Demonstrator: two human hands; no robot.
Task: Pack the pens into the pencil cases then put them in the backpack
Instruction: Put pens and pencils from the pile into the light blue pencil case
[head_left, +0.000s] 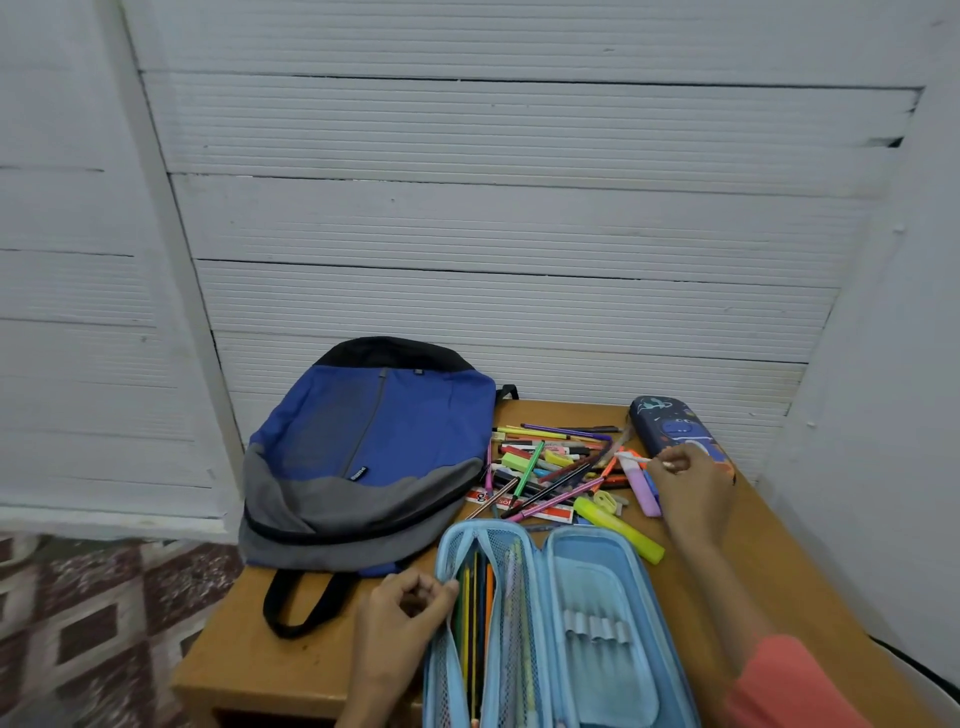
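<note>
Two pencil cases lay on the wooden surface (291, 670). The light blue case (608, 670) was nearest the person, unzipped and spread flat. The dark blue printed case (670, 428) sat at the far right edge. The left hand (405, 608) had its fingers curled, pinching the edge of the mesh flap in the light blue case's left half, where several pencils and pens lay lengthwise. The right hand (688, 483) reached to the loose pile of pens (545, 467) between the two cases. It pinched a pale slim pen (631, 457) at the pile's right side, just above a purple highlighter (644, 491). A yellow highlighter (621, 530) lay beside the open case's far rim. The blue and grey backpack (374, 447) lay flat, left of the pile, partly overhanging the surface.
</note>
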